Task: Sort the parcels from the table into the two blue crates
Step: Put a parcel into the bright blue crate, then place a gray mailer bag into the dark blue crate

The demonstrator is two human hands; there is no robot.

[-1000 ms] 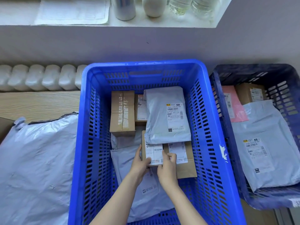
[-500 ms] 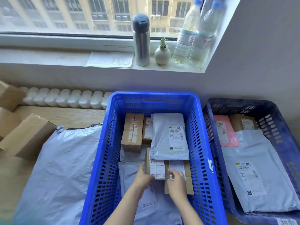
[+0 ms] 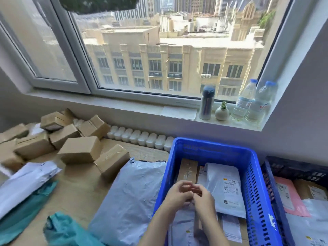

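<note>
My left hand [image 3: 178, 194] and my right hand [image 3: 204, 198] hover close together over the bright blue crate [image 3: 213, 145], fingers loosely curled and blurred, with nothing seen in them. Inside that crate lie a taped brown box [image 3: 188, 172], a grey mailer [image 3: 226, 189] with a label, and more parcels partly hidden under my hands. The dark blue crate [image 3: 285, 167] at the right holds a pink mailer [image 3: 288, 197] and other parcels. On the table to the left wait a large grey mailer [image 3: 131, 196] and several cardboard boxes [image 3: 80, 151].
A white mailer [image 3: 26, 183] and teal bags [image 3: 67, 231] lie at the table's near left. A white radiator [image 3: 142, 137] runs along the wall behind. The windowsill carries a flask [image 3: 206, 103], a small plant pot [image 3: 221, 112] and two water bottles [image 3: 248, 102].
Both hands have lifted off the small labelled box, which stays in the bright blue crate. The view has swung up and left, showing the window and the box pile.
</note>
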